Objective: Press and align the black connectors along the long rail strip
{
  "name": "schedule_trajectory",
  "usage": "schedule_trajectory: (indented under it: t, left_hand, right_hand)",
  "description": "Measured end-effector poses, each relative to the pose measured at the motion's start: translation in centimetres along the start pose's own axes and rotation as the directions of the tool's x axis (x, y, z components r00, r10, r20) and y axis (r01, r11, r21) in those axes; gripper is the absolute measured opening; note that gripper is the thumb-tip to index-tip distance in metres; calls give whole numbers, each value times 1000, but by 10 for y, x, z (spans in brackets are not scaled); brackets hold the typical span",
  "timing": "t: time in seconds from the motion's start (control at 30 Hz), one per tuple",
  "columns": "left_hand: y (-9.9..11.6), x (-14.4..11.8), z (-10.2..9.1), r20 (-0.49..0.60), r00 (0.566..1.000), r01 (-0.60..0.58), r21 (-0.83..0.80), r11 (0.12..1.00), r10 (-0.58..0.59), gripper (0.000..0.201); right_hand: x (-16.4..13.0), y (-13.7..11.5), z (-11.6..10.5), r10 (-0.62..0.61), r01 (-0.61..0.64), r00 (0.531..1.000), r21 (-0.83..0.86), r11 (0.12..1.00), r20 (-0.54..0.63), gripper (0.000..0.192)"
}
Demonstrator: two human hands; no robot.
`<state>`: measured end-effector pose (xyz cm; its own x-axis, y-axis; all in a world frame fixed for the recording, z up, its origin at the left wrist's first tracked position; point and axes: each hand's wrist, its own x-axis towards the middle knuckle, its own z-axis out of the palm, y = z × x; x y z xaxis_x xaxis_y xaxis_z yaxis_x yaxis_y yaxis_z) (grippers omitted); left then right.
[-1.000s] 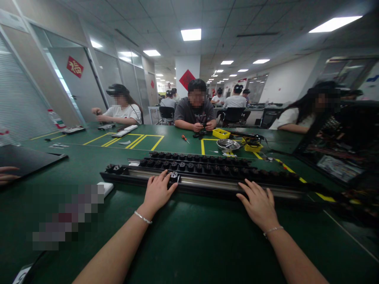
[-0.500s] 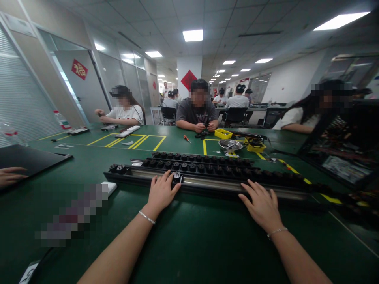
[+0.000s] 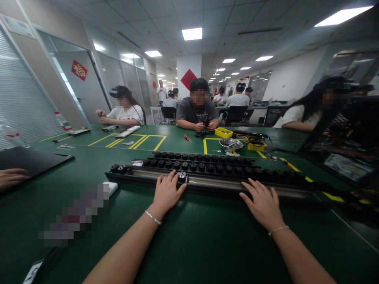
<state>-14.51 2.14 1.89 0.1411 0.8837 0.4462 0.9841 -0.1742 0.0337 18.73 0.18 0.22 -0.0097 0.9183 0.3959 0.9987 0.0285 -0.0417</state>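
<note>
Left hand (image 3: 166, 192) slid right; both hands spread flat on long black rail (image 3: 213, 182).

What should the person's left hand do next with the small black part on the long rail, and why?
Probably slide the small black part along the long rail. The left hand has its fingertips against that part, which sits on the rail's metal strip, while the right hand lies flat on the rail, seemingly steadying it.
</note>
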Motion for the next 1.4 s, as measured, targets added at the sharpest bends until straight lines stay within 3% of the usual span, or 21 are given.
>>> schedule_trajectory:
  t: [1.4]
  left_hand:
    - [13, 1, 0, 5, 1000, -13, 9, 1000, 13, 58]
  right_hand:
    - [0, -3, -4, 6, -6, 1000, 31, 999, -2, 56]
